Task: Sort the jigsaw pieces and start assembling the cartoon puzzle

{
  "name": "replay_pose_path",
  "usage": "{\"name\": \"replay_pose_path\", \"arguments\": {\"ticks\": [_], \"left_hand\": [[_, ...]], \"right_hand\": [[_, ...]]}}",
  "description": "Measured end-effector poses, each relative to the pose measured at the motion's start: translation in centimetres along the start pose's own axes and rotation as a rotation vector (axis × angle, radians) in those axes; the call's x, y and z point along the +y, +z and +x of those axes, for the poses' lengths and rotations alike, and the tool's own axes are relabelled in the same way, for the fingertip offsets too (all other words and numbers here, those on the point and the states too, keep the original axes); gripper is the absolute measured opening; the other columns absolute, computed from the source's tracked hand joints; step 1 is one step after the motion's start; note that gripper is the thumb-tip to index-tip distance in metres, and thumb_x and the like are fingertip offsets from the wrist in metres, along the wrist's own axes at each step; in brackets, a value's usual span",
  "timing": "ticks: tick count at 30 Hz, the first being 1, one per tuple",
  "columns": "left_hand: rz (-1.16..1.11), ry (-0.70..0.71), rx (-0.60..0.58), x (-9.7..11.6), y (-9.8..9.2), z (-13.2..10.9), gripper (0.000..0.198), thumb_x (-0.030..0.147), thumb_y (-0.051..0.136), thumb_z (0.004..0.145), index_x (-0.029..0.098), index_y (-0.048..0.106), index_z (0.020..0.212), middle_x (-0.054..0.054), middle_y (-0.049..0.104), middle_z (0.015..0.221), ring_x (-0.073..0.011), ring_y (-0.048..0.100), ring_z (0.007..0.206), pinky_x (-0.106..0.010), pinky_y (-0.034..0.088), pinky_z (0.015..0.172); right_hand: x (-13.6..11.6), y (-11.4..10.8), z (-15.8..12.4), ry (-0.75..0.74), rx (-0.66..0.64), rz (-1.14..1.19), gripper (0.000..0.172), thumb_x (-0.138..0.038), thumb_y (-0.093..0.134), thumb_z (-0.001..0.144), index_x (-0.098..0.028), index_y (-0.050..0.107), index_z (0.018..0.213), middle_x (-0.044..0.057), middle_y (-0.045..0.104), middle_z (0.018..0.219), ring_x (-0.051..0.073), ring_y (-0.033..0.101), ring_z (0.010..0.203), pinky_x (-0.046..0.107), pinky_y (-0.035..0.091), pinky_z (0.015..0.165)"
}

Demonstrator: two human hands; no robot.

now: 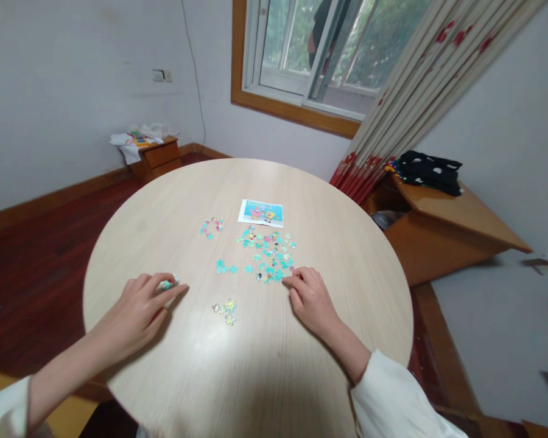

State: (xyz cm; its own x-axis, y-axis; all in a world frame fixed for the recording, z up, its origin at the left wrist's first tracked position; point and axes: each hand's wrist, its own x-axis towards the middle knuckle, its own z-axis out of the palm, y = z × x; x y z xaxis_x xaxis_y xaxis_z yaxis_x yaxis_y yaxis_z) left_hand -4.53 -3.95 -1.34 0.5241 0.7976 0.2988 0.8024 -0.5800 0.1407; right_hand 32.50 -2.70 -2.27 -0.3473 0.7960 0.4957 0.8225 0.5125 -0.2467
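- Head view, nearest the camera: white sleeves (pixel 397 395), from which both bare forearms are stretched over the round, pale surface (pixel 347 261).
- Left hand (pixel 139 307): held palm down, fingers loosely spread; teal pieces (pixel 167 284) partly covered by the fingers. Whether they are gripped or only touched cannot be told.
- Right hand (pixel 314 301): fingers bent and close together, tips brought to the near right edge of the main puzzle-piece pile (pixel 277 274). Whether a piece is pinched cannot be told.
- Between the hands: a yellow cluster (pixel 229 304) is laid nearest, a small teal group (pixel 220 266) beyond it; farther off, a curved cluster (pixel 204 230) is seen left of a printed picture sheet (pixel 267 213).
- Handling, as judged: single pieces are best taken lightly by the edges, so that neighbours are not dragged; colours are best checked against the sheet, and wrists lifted over the clusters.
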Motion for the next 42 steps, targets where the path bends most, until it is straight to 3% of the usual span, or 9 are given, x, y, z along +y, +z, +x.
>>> {"name": "replay_pose_path", "arguments": {"ticks": [8, 16, 19, 23, 30, 36, 42], "left_hand": [[0.027, 0.016, -0.003, -0.6, -0.3, -0.2, 0.036, 0.017, 0.036, 0.090, 0.019, 0.066, 0.109, -0.013, 0.060, 0.105, -0.0257, 0.051, 0.089, -0.041, 0.041, 0.075], [0.013, 0.003, 0.048, -0.8, -0.1, -0.6, 0.040, 0.022, 0.034, 0.087, 0.022, 0.066, 0.111, -0.014, 0.062, 0.103, -0.0273, 0.055, 0.086, -0.042, 0.043, 0.072], [0.023, -0.006, 0.066, -1.0, -0.2, -1.4, 0.039, 0.021, 0.035, 0.087, 0.022, 0.067, 0.109, -0.013, 0.063, 0.101, -0.0272, 0.055, 0.085, -0.042, 0.044, 0.071], [0.031, 0.002, 0.099, -1.5, -0.6, -2.2, 0.036, 0.020, 0.037, 0.087, 0.024, 0.066, 0.109, -0.011, 0.063, 0.101, -0.0253, 0.055, 0.081, -0.039, 0.043, 0.069], [-0.026, 0.012, 0.109, -1.2, 0.3, -2.1, 0.035, 0.019, 0.039, 0.087, 0.024, 0.065, 0.110, -0.011, 0.062, 0.102, -0.0263, 0.056, 0.085, -0.039, 0.042, 0.071], [-0.040, 0.016, 0.100, -1.4, 1.1, -2.2, 0.037, 0.018, 0.038, 0.087, 0.024, 0.063, 0.114, -0.012, 0.060, 0.104, -0.0264, 0.054, 0.087, -0.039, 0.041, 0.071], [-0.042, 0.015, 0.092, -0.8, 1.0, -1.7, 0.036, 0.018, 0.037, 0.088, 0.022, 0.064, 0.112, -0.012, 0.060, 0.104, -0.0255, 0.054, 0.087, -0.039, 0.042, 0.072]], "right_hand": [[1.7, -1.2, -1.9, 0.081, 0.017, -0.035, 0.033, -0.003, 0.042, 0.081, -0.018, 0.066, 0.097, 0.008, 0.055, 0.085, 0.022, 0.049, 0.081, 0.035, 0.042, 0.071], [0.7, -0.7, 4.4, 0.067, -0.227, -0.107, 0.039, -0.005, 0.039, 0.083, -0.015, 0.061, 0.114, 0.012, 0.055, 0.099, 0.023, 0.046, 0.090, 0.035, 0.040, 0.080], [0.5, -0.2, 6.3, 0.096, -0.316, -0.174, 0.034, -0.007, 0.040, 0.086, -0.014, 0.064, 0.109, 0.013, 0.055, 0.100, 0.023, 0.045, 0.089, 0.034, 0.037, 0.080], [0.6, 0.3, 6.8, 0.097, -0.411, -0.205, 0.031, -0.008, 0.043, 0.086, -0.016, 0.068, 0.103, 0.012, 0.055, 0.096, 0.023, 0.044, 0.091, 0.033, 0.034, 0.079], [0.6, 0.0, 5.8, 0.095, -0.442, -0.194, 0.035, -0.007, 0.044, 0.087, -0.017, 0.067, 0.112, 0.011, 0.056, 0.097, 0.022, 0.045, 0.093, 0.032, 0.034, 0.081], [1.3, -0.8, 4.4, 0.105, -0.398, -0.250, 0.031, -0.008, 0.044, 0.088, -0.016, 0.068, 0.107, 0.012, 0.057, 0.096, 0.023, 0.045, 0.090, 0.033, 0.034, 0.078], [0.1, 0.1, 6.5, 0.120, -0.421, -0.269, 0.030, -0.010, 0.043, 0.089, -0.015, 0.070, 0.101, 0.013, 0.058, 0.098, 0.023, 0.047, 0.092, 0.033, 0.033, 0.079]]}}
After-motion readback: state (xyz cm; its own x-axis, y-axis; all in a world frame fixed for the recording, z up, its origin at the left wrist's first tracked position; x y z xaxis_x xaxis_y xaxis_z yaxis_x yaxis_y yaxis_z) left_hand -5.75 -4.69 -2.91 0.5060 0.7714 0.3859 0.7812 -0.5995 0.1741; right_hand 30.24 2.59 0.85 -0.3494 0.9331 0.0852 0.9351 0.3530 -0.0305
